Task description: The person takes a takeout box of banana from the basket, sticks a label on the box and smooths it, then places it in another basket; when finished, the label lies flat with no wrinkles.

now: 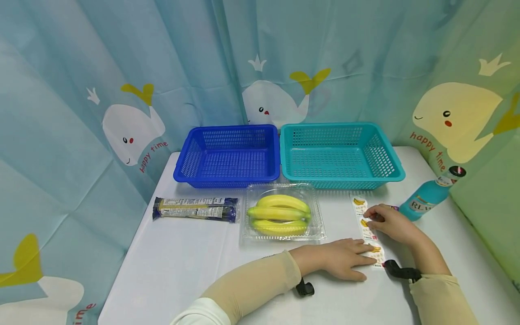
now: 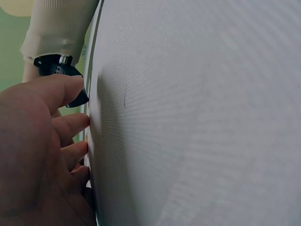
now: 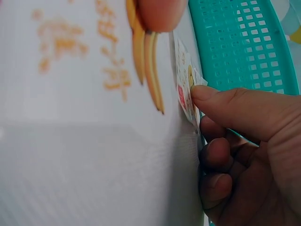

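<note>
Banana-print strip [image 1: 368,233] flat-ish on the worktop [image 1: 162,271], right of centre in the frame; long axis runs top to bottom, foot leaning toward the right edge. Right hand [image 1: 392,222] lies on the strip's right side: grip nearly closed, thumb and curled finger pinching near mid-length. Left hand [image 1: 344,259] opposite, lower left of it: fingers straight, spread, gripping nothing, tips resting on the lower end. Both touch; right is higher up.

Two rectangular plastic mesh baskets [image 1: 227,184], one clear plastic clamshell [image 1: 318,221], three yellow bananas visible [image 1: 280,213], three white banana-printed labels [image 1: 368,234], one turquoise bottle [image 1: 422,201], one slim printed packet [image 1: 195,209]
</note>
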`<state>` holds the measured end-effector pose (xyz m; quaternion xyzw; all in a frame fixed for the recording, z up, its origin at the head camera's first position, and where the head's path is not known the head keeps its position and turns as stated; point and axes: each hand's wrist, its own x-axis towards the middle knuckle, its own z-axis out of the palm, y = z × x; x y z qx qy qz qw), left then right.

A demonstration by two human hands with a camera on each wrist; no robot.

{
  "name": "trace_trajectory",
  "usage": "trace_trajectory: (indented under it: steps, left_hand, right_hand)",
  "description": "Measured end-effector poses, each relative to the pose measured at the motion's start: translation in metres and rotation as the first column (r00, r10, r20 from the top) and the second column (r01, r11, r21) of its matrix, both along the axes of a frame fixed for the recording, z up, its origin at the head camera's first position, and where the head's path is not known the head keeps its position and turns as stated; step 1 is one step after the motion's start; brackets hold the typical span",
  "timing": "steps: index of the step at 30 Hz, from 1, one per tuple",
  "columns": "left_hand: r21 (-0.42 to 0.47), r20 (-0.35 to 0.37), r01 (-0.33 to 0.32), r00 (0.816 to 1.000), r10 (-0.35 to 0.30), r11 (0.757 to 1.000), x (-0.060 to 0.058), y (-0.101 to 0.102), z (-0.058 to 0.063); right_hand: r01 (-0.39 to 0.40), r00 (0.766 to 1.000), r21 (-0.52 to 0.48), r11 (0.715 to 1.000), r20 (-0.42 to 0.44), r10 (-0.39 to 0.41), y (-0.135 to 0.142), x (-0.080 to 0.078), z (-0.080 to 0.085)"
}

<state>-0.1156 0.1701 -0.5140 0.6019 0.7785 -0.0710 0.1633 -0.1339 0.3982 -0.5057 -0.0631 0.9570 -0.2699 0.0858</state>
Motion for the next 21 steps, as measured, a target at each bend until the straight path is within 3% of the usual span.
trace_trajectory:
  steps: [10,21]
  left_hand:
    - [-0.009,0.013,-0.007,1.0,0.007,1.0,-0.0012,0.0007,-0.0024]
    - [-0.019,0.037,-0.006,0.999,0.006,1.0,-0.002,-0.0003,0.0003]
  right_hand:
    - [0.011,1.0,0.001,1.0,-0.022,-0.011,-0.0023,0.0001,0.0001]
    - [0.034,0.999,0.007,0.999,0.014,-0.034,-0.0044,-0.0029,0.0007]
